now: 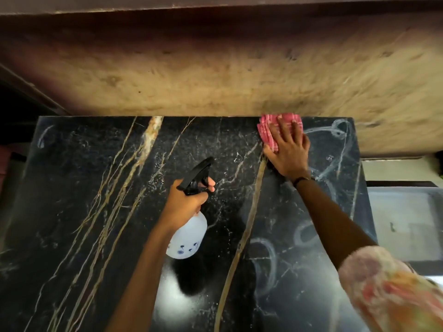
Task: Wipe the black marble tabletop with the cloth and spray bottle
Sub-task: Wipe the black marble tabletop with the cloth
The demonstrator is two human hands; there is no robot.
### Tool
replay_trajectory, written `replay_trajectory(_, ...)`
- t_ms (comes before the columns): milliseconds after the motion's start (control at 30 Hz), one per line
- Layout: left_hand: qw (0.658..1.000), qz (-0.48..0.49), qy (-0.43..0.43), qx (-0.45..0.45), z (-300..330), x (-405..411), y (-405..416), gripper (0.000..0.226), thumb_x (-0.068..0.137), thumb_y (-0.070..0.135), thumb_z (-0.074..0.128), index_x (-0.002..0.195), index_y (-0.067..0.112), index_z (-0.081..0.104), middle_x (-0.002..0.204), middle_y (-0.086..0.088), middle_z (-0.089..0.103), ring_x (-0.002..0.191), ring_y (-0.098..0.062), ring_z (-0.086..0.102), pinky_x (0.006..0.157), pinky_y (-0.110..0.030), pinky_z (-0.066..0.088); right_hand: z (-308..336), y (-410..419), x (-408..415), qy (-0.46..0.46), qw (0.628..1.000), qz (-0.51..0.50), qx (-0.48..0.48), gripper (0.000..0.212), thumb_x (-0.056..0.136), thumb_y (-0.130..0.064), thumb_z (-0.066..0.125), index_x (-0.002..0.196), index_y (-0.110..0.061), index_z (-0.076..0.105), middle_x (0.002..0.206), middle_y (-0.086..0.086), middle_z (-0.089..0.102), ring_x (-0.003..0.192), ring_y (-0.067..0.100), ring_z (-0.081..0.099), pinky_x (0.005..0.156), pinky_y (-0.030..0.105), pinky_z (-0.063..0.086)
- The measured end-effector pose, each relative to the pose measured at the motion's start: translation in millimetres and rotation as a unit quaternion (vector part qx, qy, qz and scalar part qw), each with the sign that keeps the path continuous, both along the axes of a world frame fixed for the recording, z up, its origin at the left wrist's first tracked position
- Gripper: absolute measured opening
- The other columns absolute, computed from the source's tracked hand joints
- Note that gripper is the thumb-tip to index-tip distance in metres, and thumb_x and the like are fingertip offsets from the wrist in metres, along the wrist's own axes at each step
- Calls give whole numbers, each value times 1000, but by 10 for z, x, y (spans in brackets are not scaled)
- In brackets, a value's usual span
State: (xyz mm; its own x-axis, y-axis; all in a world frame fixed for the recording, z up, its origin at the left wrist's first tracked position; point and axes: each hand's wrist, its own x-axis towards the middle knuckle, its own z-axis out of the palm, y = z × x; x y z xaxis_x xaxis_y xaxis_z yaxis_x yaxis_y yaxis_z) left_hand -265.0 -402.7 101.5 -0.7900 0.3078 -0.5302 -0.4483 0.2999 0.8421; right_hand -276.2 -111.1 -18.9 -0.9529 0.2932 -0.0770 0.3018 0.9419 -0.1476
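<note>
The black marble tabletop (96, 188) with gold and white veins fills the lower view. My right hand (287, 152) lies flat, fingers spread, pressing a folded pink checked cloth (266, 130) onto the marble at its far edge by the wall. My left hand (184, 204) grips the neck of a white spray bottle (189, 238) with a black trigger head (197, 176), held above the middle of the table, nozzle pointing away to the upper right. Wet smear marks (335, 144) curl over the right part of the top.
A rough beige wall (215, 75) rises right behind the tabletop's far edge. To the right, beyond the table's edge, stands a pale grey surface (405, 216). A dark gap (14, 121) lies to the far left.
</note>
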Motion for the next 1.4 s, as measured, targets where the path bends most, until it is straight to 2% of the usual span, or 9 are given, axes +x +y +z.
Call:
replay_trajectory(133,1000,7,-14,2,-59,142,86,33,82,-16,46,89,9,66,86,-9,67,33,-8,31,43,-26,27,-23,-322,-342,-19,999,27,-6,72,88,-65,36,150,-34,17,160,1,12,145,40,6,110,66,9)
replay_trajectory(333,999,23,-23,-2,-78,218,186,36,82,-15,45,86,13,67,85,-16,64,35,-12,28,46,-30,24,-81,-224,569,19,976,214,33,70,85,-65,36,147,-33,32,156,0,28,143,32,21,111,53,24)
replay_trajectory(500,999,25,-20,-4,-67,221,210,37,81,-16,45,88,13,68,84,-3,70,34,-10,31,44,-27,28,-27,520,626,5,998,68,14,76,85,-69,25,148,-28,26,157,3,24,144,34,17,109,59,26)
replay_trajectory(633,1000,18,-11,-2,-56,235,283,36,81,-18,44,86,11,66,84,-13,66,32,-9,30,43,-28,27,6,533,75,-23,1000,-9,-5,81,79,-73,14,150,-34,10,160,2,7,145,40,2,111,63,7)
replay_trajectory(767,1000,17,-8,-5,-66,275,396,39,80,-19,43,82,12,66,77,-5,68,32,-9,30,41,-27,26,-28,290,74,-12,998,66,3,74,84,-67,25,149,-31,25,159,4,17,145,40,8,111,67,12)
replay_trajectory(867,1000,8,-13,-11,-55,300,513,38,79,-18,42,85,11,66,82,-16,62,32,-8,29,44,-27,27,-85,378,584,14,988,148,35,70,85,-63,33,147,-31,31,157,2,25,145,36,15,111,58,22)
replay_trajectory(1067,1000,1,-7,4,-1,380,673,36,81,-18,41,87,8,65,88,-14,66,31,-9,28,41,-27,27,-78,941,1052,41,999,26,23,67,84,-61,37,145,-31,36,155,-1,30,144,32,20,105,54,30)
replay_trajectory(1200,1000,0,-5,2,11,483,716,36,81,-19,41,86,8,65,83,-8,67,30,-8,29,39,-25,30,-24,829,598,21,999,-42,-18,75,81,-67,26,148,-35,20,158,0,19,145,38,11,111,59,14)
replay_trajectory(1400,1000,-6,-9,-27,-3,660,770,33,83,-18,42,89,5,64,56,6,65,29,-7,28,39,-24,29,-93,618,904,23,995,101,10,69,85,-63,32,147,-33,31,156,1,27,144,35,18,110,60,23)
